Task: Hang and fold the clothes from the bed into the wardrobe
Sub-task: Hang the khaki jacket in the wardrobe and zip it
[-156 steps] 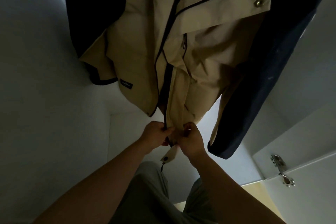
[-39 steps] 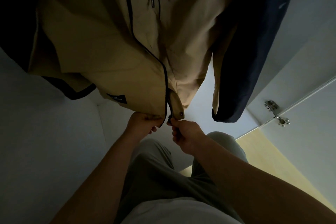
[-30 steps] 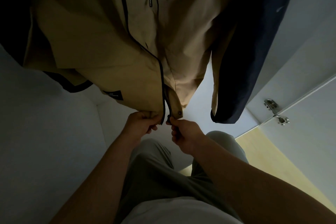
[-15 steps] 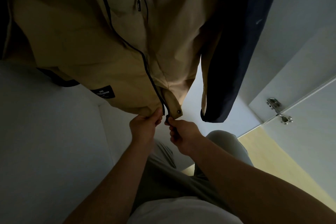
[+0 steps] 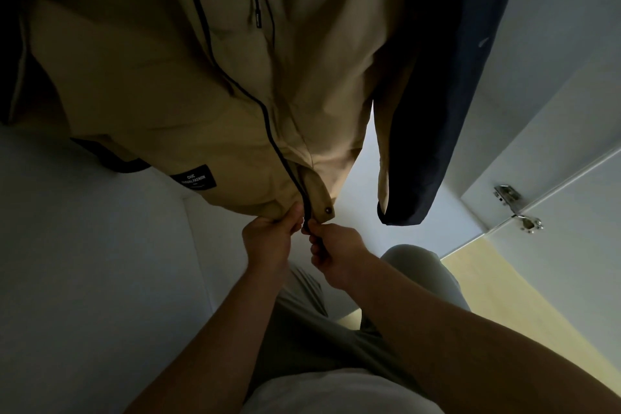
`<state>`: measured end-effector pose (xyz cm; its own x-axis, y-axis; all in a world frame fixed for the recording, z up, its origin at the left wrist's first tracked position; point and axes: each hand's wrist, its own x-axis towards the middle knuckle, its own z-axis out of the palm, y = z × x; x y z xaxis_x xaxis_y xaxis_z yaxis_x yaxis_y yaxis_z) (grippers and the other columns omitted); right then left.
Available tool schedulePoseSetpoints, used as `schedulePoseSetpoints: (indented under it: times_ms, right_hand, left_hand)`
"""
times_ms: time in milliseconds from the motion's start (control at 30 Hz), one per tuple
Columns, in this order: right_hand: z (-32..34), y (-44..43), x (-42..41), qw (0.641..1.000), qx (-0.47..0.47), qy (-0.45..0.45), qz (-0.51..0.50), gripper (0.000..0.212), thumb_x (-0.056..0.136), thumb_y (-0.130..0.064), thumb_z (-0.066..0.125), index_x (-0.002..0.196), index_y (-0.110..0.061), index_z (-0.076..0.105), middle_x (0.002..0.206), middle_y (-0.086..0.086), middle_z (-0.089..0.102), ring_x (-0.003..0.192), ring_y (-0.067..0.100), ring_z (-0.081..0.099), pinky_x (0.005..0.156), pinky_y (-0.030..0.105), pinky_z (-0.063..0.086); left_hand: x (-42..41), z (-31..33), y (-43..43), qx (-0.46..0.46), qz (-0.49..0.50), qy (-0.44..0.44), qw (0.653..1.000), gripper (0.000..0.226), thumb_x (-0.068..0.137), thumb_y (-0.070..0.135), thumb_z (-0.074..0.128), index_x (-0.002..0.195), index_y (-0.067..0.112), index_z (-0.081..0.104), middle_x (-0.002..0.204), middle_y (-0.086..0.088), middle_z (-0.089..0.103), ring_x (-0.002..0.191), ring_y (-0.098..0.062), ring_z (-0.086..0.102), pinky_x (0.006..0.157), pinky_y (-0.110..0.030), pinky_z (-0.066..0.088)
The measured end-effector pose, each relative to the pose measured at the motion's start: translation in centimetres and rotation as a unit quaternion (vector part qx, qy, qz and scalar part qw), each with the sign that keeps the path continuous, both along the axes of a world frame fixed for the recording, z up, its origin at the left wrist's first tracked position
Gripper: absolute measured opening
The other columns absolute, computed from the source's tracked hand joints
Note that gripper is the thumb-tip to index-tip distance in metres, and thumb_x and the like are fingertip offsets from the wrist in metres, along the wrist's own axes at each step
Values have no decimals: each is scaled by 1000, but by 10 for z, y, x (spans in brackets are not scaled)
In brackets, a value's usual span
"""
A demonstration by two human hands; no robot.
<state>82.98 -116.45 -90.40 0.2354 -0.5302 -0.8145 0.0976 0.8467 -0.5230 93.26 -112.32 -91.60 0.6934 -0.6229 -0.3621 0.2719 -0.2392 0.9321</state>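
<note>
Head view, dim, looking down inside the wardrobe [image 5: 84, 279]. A tan jacket [image 5: 151, 94] hangs above both hands, its hem at fingertip level. Up-left of the L hand [image 5: 268, 240], a black label [image 5: 195, 178] sits on the hem. L hand pinches the hem just left of the dark zip line [image 5: 268, 124]. R hand [image 5: 339, 254], nearly touching the L, is curled on the zip's bottom end. Just above the R hand is a snap flap [image 5: 319, 200]; approx 5 s ago that flap dangled below the hands. Over the last sec the hands have barely shifted and stay clamped at the same spot. Likely the zip foot is being seated; can't tell if it has caught. Up-right of the R hand hangs a navy sleeve [image 5: 437, 111], and further right is a door hinge [image 5: 517, 208]. Reading: the jacket is hung, but the zip is not yet run up.
</note>
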Motion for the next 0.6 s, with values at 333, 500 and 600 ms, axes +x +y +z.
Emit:
schedulePoseSetpoints:
  times_ms: [333,500,600]
  right_hand:
    - [1,1,1,1000,3,-6,-6,17,91,-15,71,90,2,73,64,4,60,55,13,47,53,27,40]
    - [2,1,3,1000,-3,-3,-3,18,92,-16,70,86,0,74,64,4,60,55,13,48,53,27,41]
    - [2,1,3,1000,-5,7,-3,19,91,-18,71,84,-1,74,63,2,60,54,12,47,52,26,40]
  left_hand:
    - [2,1,1,8,3,-18,1000,19,77,20,85,62,27,76,72,3,76,68,-5,71,74,-28,53]
    - [4,1,0,11,-15,-36,999,11,77,21,85,72,22,75,72,5,76,69,-2,71,72,-24,51]
    - [3,2,0,4,-6,-21,1000,15,76,20,86,67,25,76,74,3,76,71,-4,72,75,-27,52]
